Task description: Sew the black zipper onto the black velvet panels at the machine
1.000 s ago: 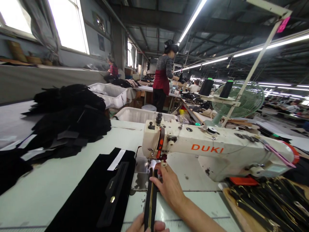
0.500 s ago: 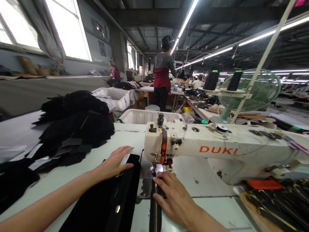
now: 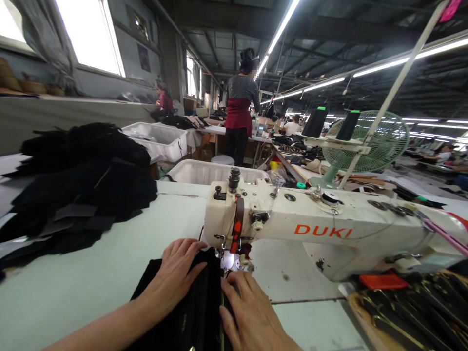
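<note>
1. Your left hand (image 3: 175,273) presses flat, fingers spread, on the black fabric panel (image 3: 190,312) just left of the presser foot (image 3: 228,258).
2. Your right hand (image 3: 248,312) lies flat, unclenched, nearer it; the panel's long axis runs toward you.

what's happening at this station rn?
A person sits at a white DUKI sewing machine, both hands flat on black fabric just in front of the needle area. The left hand presses the piece to the left of the presser foot, and the right hand rests on it to the right. A pile of black cut pieces sits on the table at left. A co-worker stands further back.
</note>
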`<state>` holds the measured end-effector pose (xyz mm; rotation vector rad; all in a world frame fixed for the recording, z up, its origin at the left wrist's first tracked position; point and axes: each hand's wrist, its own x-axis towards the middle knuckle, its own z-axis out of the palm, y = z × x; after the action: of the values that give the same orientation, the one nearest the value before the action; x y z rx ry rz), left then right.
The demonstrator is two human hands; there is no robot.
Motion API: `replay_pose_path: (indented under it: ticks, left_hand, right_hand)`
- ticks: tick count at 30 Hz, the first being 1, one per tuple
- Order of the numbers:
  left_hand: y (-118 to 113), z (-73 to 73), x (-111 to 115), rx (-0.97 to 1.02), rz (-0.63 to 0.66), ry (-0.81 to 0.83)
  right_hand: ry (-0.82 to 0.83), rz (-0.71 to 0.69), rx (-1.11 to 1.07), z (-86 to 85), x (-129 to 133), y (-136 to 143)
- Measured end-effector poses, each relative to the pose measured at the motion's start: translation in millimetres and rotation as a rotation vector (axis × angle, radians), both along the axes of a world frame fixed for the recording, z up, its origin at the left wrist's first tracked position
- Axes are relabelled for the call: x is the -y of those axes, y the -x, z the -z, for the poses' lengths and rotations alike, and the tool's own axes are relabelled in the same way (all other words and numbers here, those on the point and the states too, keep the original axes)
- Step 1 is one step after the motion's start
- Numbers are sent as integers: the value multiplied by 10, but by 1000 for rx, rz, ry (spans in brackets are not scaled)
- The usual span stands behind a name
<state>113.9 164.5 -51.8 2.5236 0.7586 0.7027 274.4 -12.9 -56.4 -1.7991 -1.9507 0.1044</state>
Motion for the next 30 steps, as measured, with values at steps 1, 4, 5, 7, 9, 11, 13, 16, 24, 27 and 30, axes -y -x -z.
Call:
replay_pose_path:
  ticks: [1,4,5,7,9,11,13,16,24,27,30]
  left_hand:
    - [20,-6,72,18,-4,-50]
    - [156,-9,309,12,119,-185]
    - [210,1,380,-11,167,-242]
    - [295,41,491,-46,211,-371]
    - [320,85,548,-44,185,-452]
    - [288,104,559,-33,169,-457]
    - [236,86,550,-46,183,-430]
    - [191,26,554,-78,205,-434]
    - [233,7,584,-74,213,-565]
    - [237,22,578,-77,219,-528]
    - [255,41,578,-108,210,-486]
  right_hand:
    - [-5,4,9,7,-1,7]
    - [-39,-2,38,18,-4,3]
    - [-62,-4,53,22,-5,-4]
    - [-113,-10,85,37,-7,-19]
    - [-149,-18,105,59,-9,-30]
    - [-169,-15,110,79,-11,-34]
    - [-191,-8,111,92,-14,-33]
    - [-203,-7,111,92,-16,-21]
    - [-162,-8,94,75,-21,-4]
    - [-187,-8,106,98,-22,-16]
    - [-221,-5,133,136,-21,-25]
